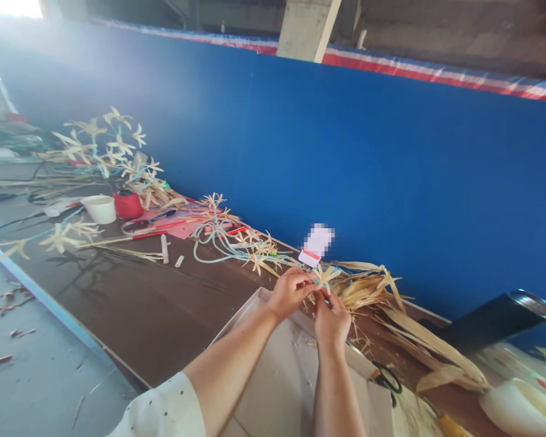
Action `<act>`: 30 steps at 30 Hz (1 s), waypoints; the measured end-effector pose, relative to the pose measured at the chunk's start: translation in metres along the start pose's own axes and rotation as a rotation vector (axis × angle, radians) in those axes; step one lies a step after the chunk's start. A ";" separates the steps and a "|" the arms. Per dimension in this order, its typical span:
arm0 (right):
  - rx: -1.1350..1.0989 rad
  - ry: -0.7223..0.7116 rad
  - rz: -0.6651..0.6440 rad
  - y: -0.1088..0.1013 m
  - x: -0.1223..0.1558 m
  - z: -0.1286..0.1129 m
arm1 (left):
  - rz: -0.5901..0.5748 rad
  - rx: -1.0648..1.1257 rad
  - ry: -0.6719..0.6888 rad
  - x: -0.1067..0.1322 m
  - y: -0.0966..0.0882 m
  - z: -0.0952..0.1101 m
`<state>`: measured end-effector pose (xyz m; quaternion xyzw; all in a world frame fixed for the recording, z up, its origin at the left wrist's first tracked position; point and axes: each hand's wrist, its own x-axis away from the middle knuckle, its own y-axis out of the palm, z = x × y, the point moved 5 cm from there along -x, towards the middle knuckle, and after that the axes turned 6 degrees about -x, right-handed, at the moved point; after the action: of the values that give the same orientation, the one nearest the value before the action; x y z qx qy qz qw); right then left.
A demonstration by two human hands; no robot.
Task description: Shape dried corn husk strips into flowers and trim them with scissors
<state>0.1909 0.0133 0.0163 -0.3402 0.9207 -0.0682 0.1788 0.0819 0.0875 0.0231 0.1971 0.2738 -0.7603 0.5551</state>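
Note:
A pale straw-coloured flower [326, 275], with narrow petals like dried husk, is pinched between my two hands above the far edge of an open cardboard box [273, 364]. My left hand [292, 291] closes its fingertips on the flower's left side. From below, my right hand [332, 320] grips its base with thumb and finger. What lies inside the pinch is partly hidden by the fingers. Just right of the hands rests a bundle of dried husk leaves [368, 288]. Similar flowers [257, 246] and pale blue tubing [216, 249] lie to the left.
A blue partition [368, 164] stands behind the brown table [173, 303]. Far left are flowers on blue stems [118, 145], a white cup [99, 209] and a red pot [128, 204]. Black-handled scissors [387, 377], a black cylinder [495, 318] and a white bowl [523, 406] sit at right.

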 end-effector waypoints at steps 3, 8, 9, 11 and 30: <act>-0.005 -0.024 -0.021 0.000 0.000 -0.002 | -0.004 0.056 -0.040 -0.002 -0.001 -0.002; 0.023 -0.083 -0.082 0.005 0.001 -0.001 | -0.007 0.052 -0.035 -0.004 -0.001 -0.002; 0.019 -0.084 -0.087 0.006 0.001 0.000 | -0.004 0.043 -0.028 -0.004 -0.001 -0.002; 0.008 -0.080 -0.093 0.007 0.001 0.002 | 0.003 0.029 -0.012 -0.005 -0.002 -0.001; 0.038 -0.098 -0.069 0.008 0.003 -0.001 | 0.053 -0.002 -0.002 -0.006 -0.005 0.005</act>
<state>0.1832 0.0172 0.0141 -0.3714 0.8970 -0.0751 0.2277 0.0793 0.0903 0.0313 0.2028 0.2688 -0.7452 0.5756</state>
